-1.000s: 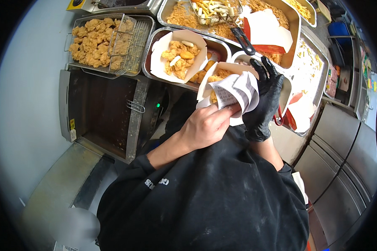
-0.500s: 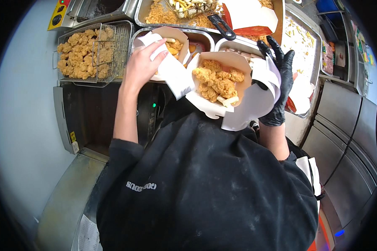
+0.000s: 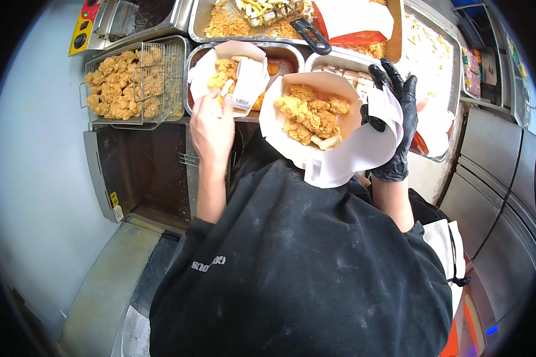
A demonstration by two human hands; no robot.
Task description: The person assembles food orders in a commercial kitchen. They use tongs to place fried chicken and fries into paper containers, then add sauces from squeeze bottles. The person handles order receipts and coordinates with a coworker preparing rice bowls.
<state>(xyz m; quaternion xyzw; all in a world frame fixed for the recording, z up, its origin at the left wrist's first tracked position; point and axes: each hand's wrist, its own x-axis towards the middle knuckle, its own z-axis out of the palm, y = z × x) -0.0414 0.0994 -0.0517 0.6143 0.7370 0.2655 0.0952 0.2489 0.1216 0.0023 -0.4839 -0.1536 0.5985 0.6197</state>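
Observation:
My gloved right hand [image 3: 396, 119] grips the curled white lid flap of an open takeaway box [image 3: 272, 122], its thumb inside the curl. Fried chicken pieces [image 3: 311, 113] fill this box, with a few pale sticks at their near side. My bare left hand [image 3: 213, 128] has its fingertips closed at the near edge of a smaller open takeaway box [image 3: 253, 65], which also holds fried pieces and pale sticks. A white flap or slip with a barcode [image 3: 242, 98] lies across that box's right side. The smaller box rests over a metal pan [image 3: 292, 56].
A wire basket of fried chicken [image 3: 122, 86] stands at the left. Behind, a large tray [image 3: 199, 27] holds crumbs, a wire scoop with black handle [image 3: 311, 35] and a red-and-white box [image 3: 357, 27]. Another crumb-strewn tray [image 3: 452, 71] is at the right, beside steel cabinet doors [image 3: 488, 154].
My left hand has moved down and toward me, from the smaller box's top to its near edge. The barcoded white piece no longer stretches toward the larger box. My right hand keeps its grip.

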